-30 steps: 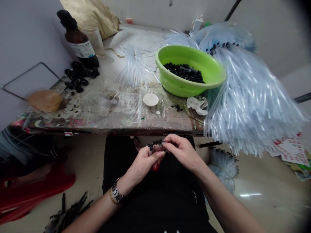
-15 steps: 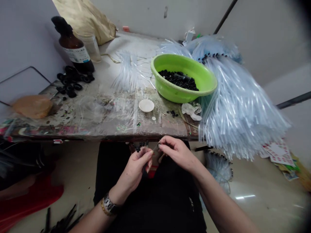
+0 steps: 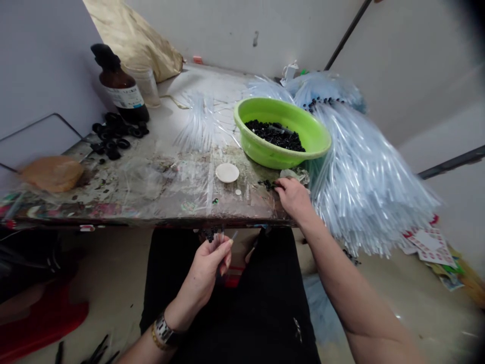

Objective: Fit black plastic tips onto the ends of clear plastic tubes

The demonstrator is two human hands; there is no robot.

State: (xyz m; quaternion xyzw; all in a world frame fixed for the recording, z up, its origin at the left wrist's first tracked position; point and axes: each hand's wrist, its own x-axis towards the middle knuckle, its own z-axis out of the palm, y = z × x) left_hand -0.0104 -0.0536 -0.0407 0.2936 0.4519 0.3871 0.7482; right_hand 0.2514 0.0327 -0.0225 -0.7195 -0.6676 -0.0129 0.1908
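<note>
Stained, film-covered tabletop (image 3: 151,199) spreads beyond both hands, with a green plastic basin (image 3: 280,161) of black bits above the right hand (image 3: 295,196). That hand reaches into small black pieces (image 3: 267,184) at its fingertips; I cannot tell whether one is pinched. Nearer the body, the left hand (image 3: 204,268) grips thin clear tubes (image 3: 222,236) with black tips (image 3: 209,234). Light pressure should spare the tubing, while picking up a single piece calls for fingertips, not the palm.

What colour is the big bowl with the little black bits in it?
Bright green, seen best in the head view.
</note>
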